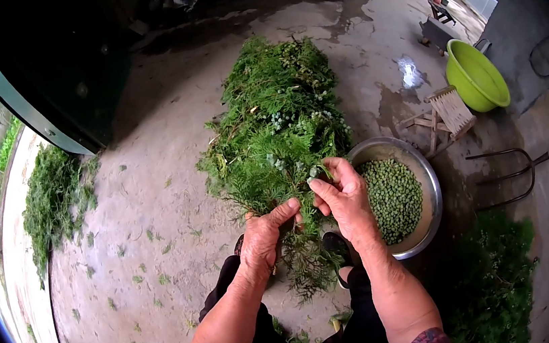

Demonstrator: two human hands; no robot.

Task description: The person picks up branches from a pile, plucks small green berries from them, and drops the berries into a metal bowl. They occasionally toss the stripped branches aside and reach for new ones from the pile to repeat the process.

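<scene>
My left hand [263, 235] grips a feathery green sprig [297, 253] that hangs down over my knees. My right hand [339, 194] pinches the top of the same sprig, fingertips on a small pale green berry near its tip. Both hands sit at the near end of a large heap of green branches [278, 110] with clusters of pale berries, lying on the concrete floor. Just right of my right hand stands a round metal bowl [428, 174] holding many loose green berries [393, 198].
A lime-green plastic basin [477, 74] and a small wooden stool [449, 114] stand at the right. A metal fork-like tool [508, 175] lies beyond the bowl. More cut greenery lies at the left [54, 196] and lower right [493, 282]. Leaf scraps dot the floor.
</scene>
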